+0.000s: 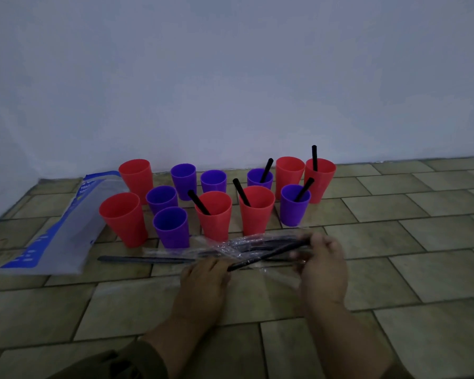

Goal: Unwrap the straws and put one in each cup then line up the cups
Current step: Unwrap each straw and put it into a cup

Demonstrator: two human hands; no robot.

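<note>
Black straw [268, 255]: slants over clear wrappers [225, 246], just before red and purple cups [257, 214]. Upper end pinched by right hand [323, 259]; lower end meets left hand [205, 277], grasp there impossible to tell.

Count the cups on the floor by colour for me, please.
Red cups: 6
Purple cups: 6
Total: 12 cups
</note>
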